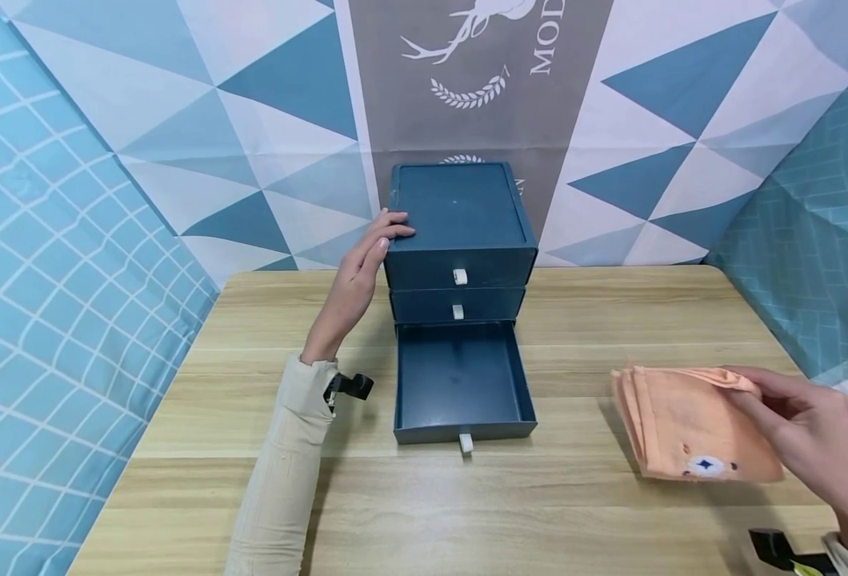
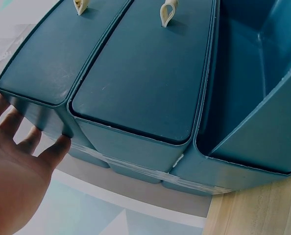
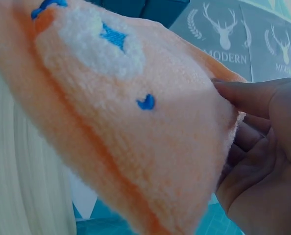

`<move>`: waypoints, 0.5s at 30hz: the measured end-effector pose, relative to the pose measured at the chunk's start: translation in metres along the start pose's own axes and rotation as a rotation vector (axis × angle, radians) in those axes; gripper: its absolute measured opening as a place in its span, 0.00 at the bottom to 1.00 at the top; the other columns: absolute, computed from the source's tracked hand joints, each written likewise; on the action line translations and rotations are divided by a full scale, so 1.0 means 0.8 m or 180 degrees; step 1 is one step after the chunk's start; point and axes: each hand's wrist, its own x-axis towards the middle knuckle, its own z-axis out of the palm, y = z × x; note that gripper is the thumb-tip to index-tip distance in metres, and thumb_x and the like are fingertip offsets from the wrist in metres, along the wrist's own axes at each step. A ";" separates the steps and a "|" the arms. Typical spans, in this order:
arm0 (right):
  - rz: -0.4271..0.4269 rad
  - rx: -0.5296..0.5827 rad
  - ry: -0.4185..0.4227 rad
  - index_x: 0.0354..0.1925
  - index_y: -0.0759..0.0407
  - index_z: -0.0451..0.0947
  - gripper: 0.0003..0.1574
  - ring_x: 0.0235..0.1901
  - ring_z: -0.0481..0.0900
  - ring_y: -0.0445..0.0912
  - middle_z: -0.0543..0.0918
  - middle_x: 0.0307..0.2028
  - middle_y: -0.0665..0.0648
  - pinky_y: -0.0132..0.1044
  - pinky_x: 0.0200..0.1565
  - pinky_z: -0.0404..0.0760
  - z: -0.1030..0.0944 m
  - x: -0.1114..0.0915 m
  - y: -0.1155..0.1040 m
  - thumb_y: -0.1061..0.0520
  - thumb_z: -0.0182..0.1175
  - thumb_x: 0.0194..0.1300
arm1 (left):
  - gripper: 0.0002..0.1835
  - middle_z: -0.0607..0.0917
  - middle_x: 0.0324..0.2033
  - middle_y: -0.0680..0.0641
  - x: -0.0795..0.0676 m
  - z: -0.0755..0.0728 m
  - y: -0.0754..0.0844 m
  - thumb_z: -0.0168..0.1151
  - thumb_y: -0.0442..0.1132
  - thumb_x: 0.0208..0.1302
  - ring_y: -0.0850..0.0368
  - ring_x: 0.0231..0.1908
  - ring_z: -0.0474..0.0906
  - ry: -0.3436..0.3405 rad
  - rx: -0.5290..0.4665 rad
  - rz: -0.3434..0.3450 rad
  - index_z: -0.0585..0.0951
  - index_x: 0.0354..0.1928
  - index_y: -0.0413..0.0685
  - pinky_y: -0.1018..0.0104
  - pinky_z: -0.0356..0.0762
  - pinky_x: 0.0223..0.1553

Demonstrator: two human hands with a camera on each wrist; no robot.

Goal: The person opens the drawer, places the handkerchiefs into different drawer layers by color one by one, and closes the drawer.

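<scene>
A dark blue drawer unit (image 1: 460,204) stands at the back middle of the table, its bottom drawer (image 1: 460,376) pulled out with nothing in it. The upper two drawers are closed and carry small white pull tabs (image 1: 460,277). My left hand (image 1: 355,276) rests on the unit's top left edge, fingers spread over the corner; the left wrist view shows the fingertips against its side (image 2: 82,125). Over the right of the table, my right hand (image 1: 816,432) pinches a folded peach towel (image 1: 690,416) by its edge. An embroidered animal face (image 3: 106,44) shows on the towel.
The wooden table (image 1: 266,320) ends at the back against a wall covering (image 1: 251,120) patterned with triangles. Blue patterned sheets (image 1: 50,280) hang along the left and right sides. The open drawer juts toward the front of the table.
</scene>
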 end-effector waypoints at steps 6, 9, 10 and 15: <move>-0.0087 -0.0042 0.0035 0.40 0.69 0.86 0.11 0.22 0.75 0.23 0.78 0.33 0.20 0.16 0.23 0.71 0.002 0.002 -0.009 0.75 0.67 0.57 | 0.21 0.66 0.72 0.41 0.000 0.000 -0.002 0.36 0.37 0.82 0.61 0.77 0.44 -0.0002 0.0012 0.0032 0.75 0.63 0.37 0.62 0.43 0.76; -0.0153 -0.0070 0.0077 0.40 0.69 0.85 0.09 0.21 0.74 0.23 0.78 0.32 0.23 0.16 0.22 0.70 0.000 0.004 -0.013 0.72 0.67 0.59 | 0.21 0.66 0.71 0.41 0.001 0.001 -0.002 0.36 0.37 0.82 0.60 0.77 0.44 -0.0013 0.0028 0.0051 0.75 0.63 0.36 0.63 0.43 0.75; -0.0171 -0.0088 0.0084 0.40 0.69 0.85 0.08 0.21 0.74 0.22 0.78 0.32 0.23 0.16 0.22 0.70 0.000 0.005 -0.014 0.71 0.67 0.60 | 0.21 0.66 0.71 0.40 0.002 0.001 -0.002 0.36 0.37 0.82 0.60 0.77 0.44 -0.0016 0.0033 0.0057 0.75 0.63 0.36 0.63 0.43 0.75; -0.0292 -0.0077 0.0087 0.41 0.69 0.86 0.13 0.25 0.75 0.21 0.77 0.36 0.19 0.14 0.26 0.71 0.003 0.011 -0.024 0.74 0.67 0.56 | 0.22 0.65 0.72 0.41 0.001 0.001 -0.002 0.36 0.37 0.82 0.61 0.77 0.43 -0.0016 0.0004 0.0046 0.75 0.64 0.36 0.65 0.43 0.75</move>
